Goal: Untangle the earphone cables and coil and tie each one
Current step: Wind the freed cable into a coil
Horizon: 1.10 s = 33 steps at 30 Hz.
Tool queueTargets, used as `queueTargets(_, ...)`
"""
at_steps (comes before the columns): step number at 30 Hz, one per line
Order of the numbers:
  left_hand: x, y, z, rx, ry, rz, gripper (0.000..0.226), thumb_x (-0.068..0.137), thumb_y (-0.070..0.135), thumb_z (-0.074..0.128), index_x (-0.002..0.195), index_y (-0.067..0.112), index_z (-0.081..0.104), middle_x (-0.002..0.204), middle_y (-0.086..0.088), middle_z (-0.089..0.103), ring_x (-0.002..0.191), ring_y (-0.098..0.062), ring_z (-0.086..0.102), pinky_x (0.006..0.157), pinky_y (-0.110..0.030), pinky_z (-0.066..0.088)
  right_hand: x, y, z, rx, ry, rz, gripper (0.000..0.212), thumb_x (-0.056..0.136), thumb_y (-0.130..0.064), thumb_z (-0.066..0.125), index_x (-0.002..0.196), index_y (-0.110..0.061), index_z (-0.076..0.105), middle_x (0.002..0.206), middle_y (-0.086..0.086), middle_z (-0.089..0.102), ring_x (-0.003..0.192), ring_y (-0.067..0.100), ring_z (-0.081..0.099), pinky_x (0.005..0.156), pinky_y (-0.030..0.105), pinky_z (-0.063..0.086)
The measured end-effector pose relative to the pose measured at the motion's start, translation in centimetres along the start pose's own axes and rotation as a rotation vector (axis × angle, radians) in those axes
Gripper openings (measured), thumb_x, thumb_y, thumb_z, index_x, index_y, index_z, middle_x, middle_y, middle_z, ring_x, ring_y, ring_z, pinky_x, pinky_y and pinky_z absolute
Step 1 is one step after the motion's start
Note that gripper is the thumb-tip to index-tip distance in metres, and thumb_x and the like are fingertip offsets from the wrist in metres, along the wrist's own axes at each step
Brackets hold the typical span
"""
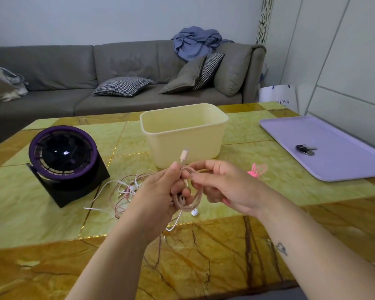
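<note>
Both hands met above the marble-patterned table (204, 245), just in front of the cream plastic tub (183, 135). The left hand (158, 191) was closed around a coiled pink earphone cable (189, 201), whose loops hung across its fingers while the plug (184, 155) stood up above the thumb. The right hand (222, 187) pinched the top of the coil between thumb and forefinger, its other fingers curled loosely (not spread). The remaining tangle of cables (126, 189) lay on the table to the left, beside the purple fan (63, 156). A pink tie (257, 169) lay near the right hand.
</note>
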<state>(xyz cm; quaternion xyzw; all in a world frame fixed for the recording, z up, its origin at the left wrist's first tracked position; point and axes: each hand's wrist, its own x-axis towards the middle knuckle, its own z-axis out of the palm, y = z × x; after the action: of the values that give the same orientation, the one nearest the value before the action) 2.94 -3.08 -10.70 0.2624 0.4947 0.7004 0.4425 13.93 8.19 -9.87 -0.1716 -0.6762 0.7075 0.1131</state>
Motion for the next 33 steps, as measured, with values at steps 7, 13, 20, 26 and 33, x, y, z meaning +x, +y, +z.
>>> queueTargets(7, 0.6, -0.4, -1.1, -0.048, 0.064, 0.013, 0.034, 0.101, 0.03, 0.035, 0.08, 0.009, 0.052, 0.051, 0.004, 0.035, 0.052, -0.011, 0.05, 0.054, -0.022, 0.048, -0.2, 0.9, 0.2, 0.056, -0.071, 0.145, 0.038, 0.086, -0.002, 0.062, 0.121, 0.008, 0.052, 0.072, 0.008, 0.045, 0.037, 0.003, 0.027, 0.039, 0.015, 0.027)
queueTargets(13, 0.6, -0.8, -0.6, 0.201, 0.135, 0.074, 0.035, 0.101, 0.03, 0.035, 0.081, 0.008, 0.054, 0.049, 0.005, 0.04, 0.053, -0.013, 0.048, 0.068, -0.032, 0.041, -0.4, 0.5, -0.2, 0.155, -0.076, 0.143, 0.014, 0.087, 0.002, 0.055, 0.099, -0.005, 0.054, 0.041, -0.01, 0.04, 0.032, 0.002, 0.023, 0.042, 0.018, 0.019)
queueTargets(20, 0.4, -1.1, -0.2, 0.769, 0.107, 0.177, 0.036, 0.101, 0.029, 0.033, 0.081, 0.013, 0.058, 0.04, 0.014, 0.038, 0.04, -0.002, 0.035, 0.053, -0.022, 0.033, 0.1, 1.0, -0.1, 0.209, 0.069, 0.08, 0.006, 0.086, -0.002, 0.059, 0.087, -0.007, 0.062, 0.075, 0.006, 0.062, 0.035, 0.001, 0.028, 0.042, 0.016, 0.024)
queueTargets(26, 0.3, -0.8, 0.0, 0.945, 0.013, 0.16, 0.035, 0.1, 0.032, 0.036, 0.077, 0.02, 0.059, 0.049, 0.012, 0.044, 0.047, -0.006, 0.039, 0.055, -0.027, 0.036, 0.2, 1.1, -0.7, 0.148, 0.078, 0.078, 0.008, 0.085, -0.01, 0.062, 0.093, -0.009, 0.064, 0.064, -0.002, 0.062, 0.041, 0.003, 0.034, 0.044, 0.015, 0.029)
queueTargets(33, -0.2, -1.0, 0.4, 1.192, -0.081, 0.17, 0.038, 0.102, 0.032, 0.03, 0.072, 0.019, 0.05, 0.06, 0.007, 0.046, 0.05, -0.005, 0.04, 0.052, -0.024, 0.03, 0.3, 1.8, 0.0, 0.206, 0.152, 0.049, 0.006, 0.087, -0.007, 0.06, 0.089, -0.006, 0.066, 0.067, 0.001, 0.063, 0.069, 0.017, 0.055, 0.067, 0.023, 0.041)
